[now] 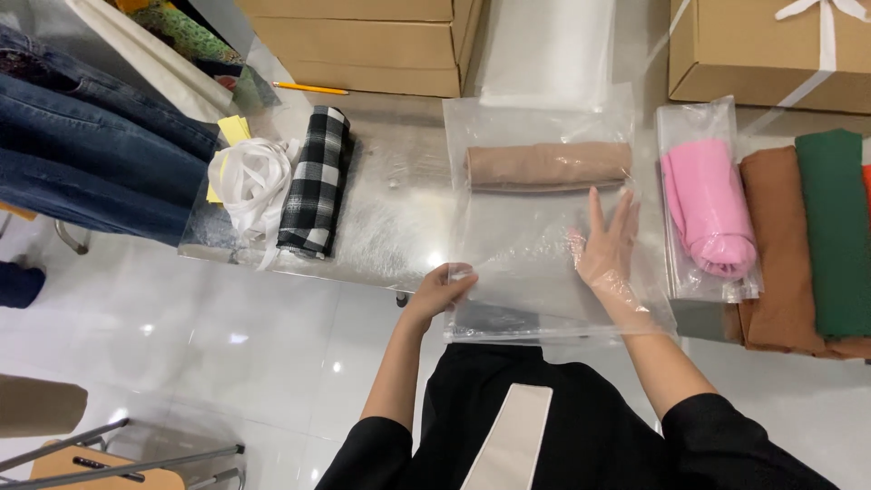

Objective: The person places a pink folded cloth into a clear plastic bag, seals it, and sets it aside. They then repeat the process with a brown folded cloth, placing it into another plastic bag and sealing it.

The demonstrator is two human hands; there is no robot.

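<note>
Between the hands lies a clear bag (531,227) on the worktop (390,200), a beige roll (549,165) inside at its far end. Left hand (440,290) pinches the bag's near left edge. Right hand (606,245) is inside the bag, flat, fingers spread. Right of it sits a bagged pink roll (708,209); left, a checked cloth (316,181).

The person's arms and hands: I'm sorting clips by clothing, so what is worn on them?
Both arms wear black sleeves pushed up toward the elbows, leaving the forearms bare. The left hand and right hand are bare: no gloves, rings, watch or bracelets show. The sleeves match a black top.
</note>
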